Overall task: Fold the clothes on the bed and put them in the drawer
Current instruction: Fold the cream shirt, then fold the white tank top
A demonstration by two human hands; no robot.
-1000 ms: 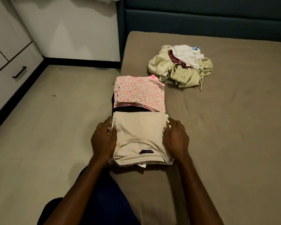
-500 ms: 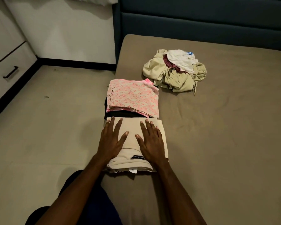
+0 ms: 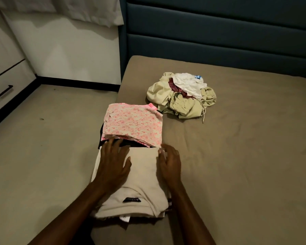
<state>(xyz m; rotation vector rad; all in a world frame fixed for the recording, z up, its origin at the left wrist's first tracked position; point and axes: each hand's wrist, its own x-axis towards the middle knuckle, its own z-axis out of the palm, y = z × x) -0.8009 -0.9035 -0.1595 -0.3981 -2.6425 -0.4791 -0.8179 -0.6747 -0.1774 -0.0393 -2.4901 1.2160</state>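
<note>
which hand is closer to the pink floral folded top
Left. The left hand lies flat on the beige folded garment, its fingertips reaching the near edge of the pink floral top. The right hand sits at the beige garment's right edge, just short of it.

No legible text found. One small dark label point(image 3: 132, 199) is sewn at the near edge of the folded cream garment point(image 3: 141, 175) on the bed point(image 3: 237, 156); it carries a line of pale lettering, too small and blurred to read. A white tag point(image 3: 125, 218) shows from under the same garment's near edge; no print can be made out on it. A blue-and-white patch point(image 3: 197, 77) shows at the far side of the unfolded heap of clothes point(image 3: 180, 96); whether it bears lettering cannot be told. The pink top point(image 3: 133, 125) carries a floral print only, without words or numbers.
</note>
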